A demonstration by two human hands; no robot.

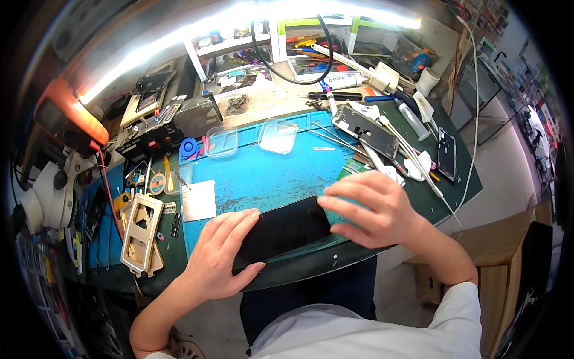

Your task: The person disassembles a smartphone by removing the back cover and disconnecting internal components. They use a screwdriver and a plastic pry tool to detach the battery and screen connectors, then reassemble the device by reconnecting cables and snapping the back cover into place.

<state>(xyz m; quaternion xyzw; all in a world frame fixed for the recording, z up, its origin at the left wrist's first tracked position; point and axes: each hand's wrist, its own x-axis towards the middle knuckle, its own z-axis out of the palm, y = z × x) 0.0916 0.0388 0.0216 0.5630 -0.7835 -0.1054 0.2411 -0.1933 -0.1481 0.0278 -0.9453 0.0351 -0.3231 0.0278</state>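
A dark smartphone (286, 228), its black glass face up, lies slightly tilted at the front edge of the blue work mat (257, 182). My left hand (218, 254) grips its left end, fingers along the far edge and thumb at the near edge. At the other end, my right hand (373, 210) has bent fingertips against the phone's right-hand corners. The phone's underside is hidden. Left of it, a white square pad (199, 200) lies on the mat.
Two clear plastic trays (277, 136) stand at the mat's back. An opened phone housing (366, 133), tweezers (335, 140) and white cables (412, 157) crowd the right. On the left are a gold-coloured metal frame (142, 234), an orange multimeter (73, 113) and a microscope (51, 191).
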